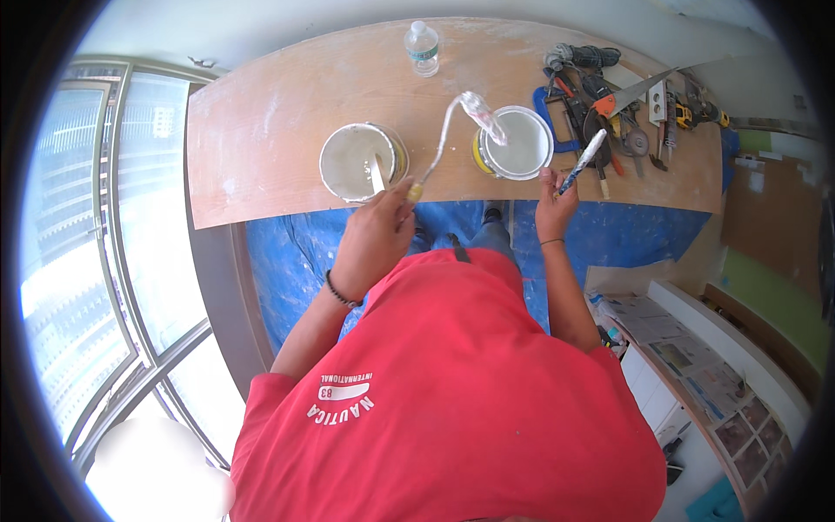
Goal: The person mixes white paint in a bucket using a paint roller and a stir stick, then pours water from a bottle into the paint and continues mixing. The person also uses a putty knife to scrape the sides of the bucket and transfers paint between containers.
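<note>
My left hand (376, 233) is closed around the yellow grip of a small paint roller (444, 139). The roller's bent wire frame reaches away from me, and its whitish, wet-looking head hangs by the left rim of the right bucket (477, 157). That bucket holds white paint. In my right hand (557, 207), just right of the same bucket, is a slim tool (584, 161) with a white-coated end and a blue-patterned handle; its exact kind is unclear. A second bucket (327, 174), nearer my left hand, has a pale flat stick (377, 174) leaning inside.
Both buckets stand on a wooden table (261, 130). A clear plastic bottle (422, 50) is at the far edge. On the right lie a blue clamp (544, 113), a handsaw (639, 91) and several power tools. Blue sheeting (609, 235) covers the floor; windows (148, 174) line the left.
</note>
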### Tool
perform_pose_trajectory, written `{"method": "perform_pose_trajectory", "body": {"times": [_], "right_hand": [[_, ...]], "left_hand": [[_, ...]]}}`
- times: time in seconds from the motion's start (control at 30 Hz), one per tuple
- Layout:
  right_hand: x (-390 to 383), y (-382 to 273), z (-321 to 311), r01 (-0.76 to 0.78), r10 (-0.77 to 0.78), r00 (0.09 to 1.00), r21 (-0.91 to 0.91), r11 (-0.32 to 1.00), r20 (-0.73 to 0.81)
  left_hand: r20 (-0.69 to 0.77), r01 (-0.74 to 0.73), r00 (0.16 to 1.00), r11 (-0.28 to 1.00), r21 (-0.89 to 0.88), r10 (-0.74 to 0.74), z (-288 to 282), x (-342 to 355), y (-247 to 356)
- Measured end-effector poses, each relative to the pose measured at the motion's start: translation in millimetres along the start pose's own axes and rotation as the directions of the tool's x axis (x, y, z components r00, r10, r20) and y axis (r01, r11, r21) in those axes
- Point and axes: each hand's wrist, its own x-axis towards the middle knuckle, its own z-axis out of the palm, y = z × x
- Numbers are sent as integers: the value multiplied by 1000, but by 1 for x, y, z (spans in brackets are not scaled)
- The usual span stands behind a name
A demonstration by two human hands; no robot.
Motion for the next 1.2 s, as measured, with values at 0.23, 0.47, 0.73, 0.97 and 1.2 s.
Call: {"method": "perform_pose_trajectory", "body": {"times": [0.23,0.47,0.73,0.97,1.2], "right_hand": [[72,89,3,-56,53,995,32,998,87],[100,85,1,-60,75,964,-65,996,255],[142,102,7,64,-42,942,-53,997,332],[163,106,8,151,-68,917,-185,971,393],[158,108,12,95,-39,941,-149,984,337]], "left_hand": [[310,-69,949,916,396,-62,119,134,48],[281,-106,957,819,564,-69,202,223,50],[362,-249,932,673,696,-29,187,222,59],[378,-238,926,763,602,-10,200,239,49],[392,-230,918,729,645,-58,200,247,44]]}}
